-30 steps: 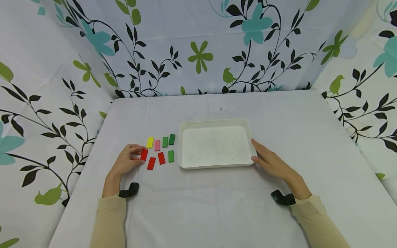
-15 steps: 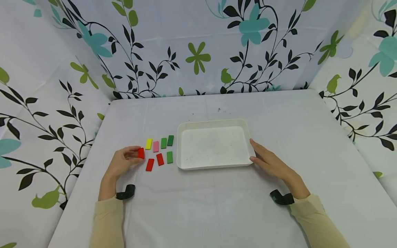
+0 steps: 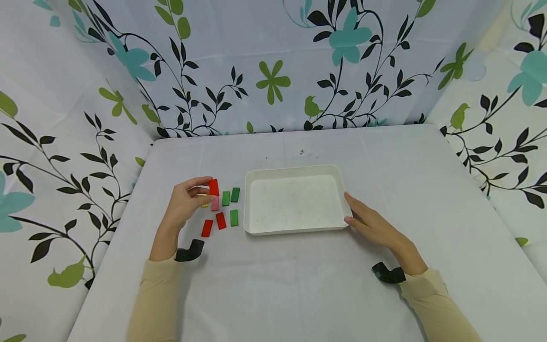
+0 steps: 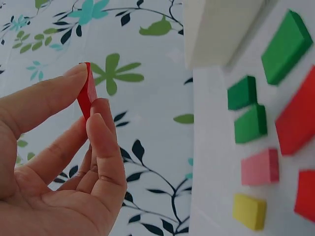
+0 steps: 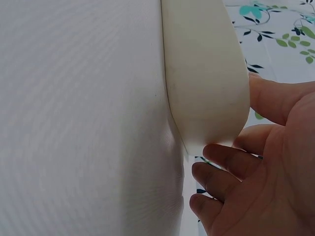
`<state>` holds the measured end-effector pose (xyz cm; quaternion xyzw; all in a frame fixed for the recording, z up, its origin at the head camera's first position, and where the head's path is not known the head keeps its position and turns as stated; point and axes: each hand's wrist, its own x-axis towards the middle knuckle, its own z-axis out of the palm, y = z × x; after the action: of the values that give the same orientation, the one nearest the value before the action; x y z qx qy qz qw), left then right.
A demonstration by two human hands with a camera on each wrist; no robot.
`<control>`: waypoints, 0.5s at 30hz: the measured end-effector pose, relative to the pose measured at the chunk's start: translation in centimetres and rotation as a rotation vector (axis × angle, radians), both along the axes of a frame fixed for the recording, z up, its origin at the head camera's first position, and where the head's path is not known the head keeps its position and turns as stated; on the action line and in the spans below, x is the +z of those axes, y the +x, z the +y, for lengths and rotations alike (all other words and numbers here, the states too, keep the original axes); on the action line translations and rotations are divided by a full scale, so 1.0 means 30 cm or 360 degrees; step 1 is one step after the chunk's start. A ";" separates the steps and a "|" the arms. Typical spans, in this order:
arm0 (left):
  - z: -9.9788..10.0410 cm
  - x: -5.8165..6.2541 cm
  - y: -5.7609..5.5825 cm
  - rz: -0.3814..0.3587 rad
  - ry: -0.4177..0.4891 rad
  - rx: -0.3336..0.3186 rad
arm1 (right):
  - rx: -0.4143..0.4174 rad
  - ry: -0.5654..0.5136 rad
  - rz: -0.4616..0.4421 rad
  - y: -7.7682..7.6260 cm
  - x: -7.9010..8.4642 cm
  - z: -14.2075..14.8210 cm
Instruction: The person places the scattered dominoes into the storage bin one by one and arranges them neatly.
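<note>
My left hand (image 3: 183,202) pinches a thin red block (image 3: 214,186) between thumb and fingertips, raised above the table. In the left wrist view the held block (image 4: 86,93) is seen nearly edge-on. Below the hand lie a yellow block (image 3: 205,200), partly hidden by the fingers, and a pink block (image 3: 215,203). Two more red blocks (image 3: 207,228) and several green blocks (image 3: 234,217) lie close by. At the right end of a white tray (image 3: 295,199), my right hand (image 3: 372,223) touches the wall with thumb and fingers extended. In the right wrist view the fingertips meet the tray's side (image 5: 209,83).
A white cloth covers the table (image 3: 290,285). Small dark specks (image 3: 303,152) dot it behind the tray. Patterned fabric with leaves (image 3: 273,80) hangs at the back and both sides.
My left hand has lifted the red block from the left end of the group, first drawing it left, then carrying it up and right over the yellow and pink blocks. The right hand stays put.
</note>
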<state>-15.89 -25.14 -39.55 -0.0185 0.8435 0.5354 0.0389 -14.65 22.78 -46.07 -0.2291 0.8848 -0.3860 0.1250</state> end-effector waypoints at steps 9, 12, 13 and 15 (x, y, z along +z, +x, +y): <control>0.239 0.070 -0.103 0.0024 0.0066 -0.0116 | 0.0005 -0.0027 -0.0014 -0.003 0.004 0.007; 0.323 0.084 -0.129 0.0021 0.0091 -0.0144 | 0.0006 -0.0035 -0.0011 -0.002 0.008 0.006; 0.351 0.086 -0.137 0.0024 0.0106 -0.0158 | 0.0009 -0.0035 -0.0012 -0.002 0.008 0.006; 0.402 0.084 -0.153 0.0021 0.0123 -0.0182 | 0.0011 -0.0035 -0.0011 -0.002 0.008 0.007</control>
<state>-20.48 -13.09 -37.03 0.0347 0.8221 0.5647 0.0644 -14.69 22.98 -45.84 -0.2324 0.8792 -0.3961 0.1268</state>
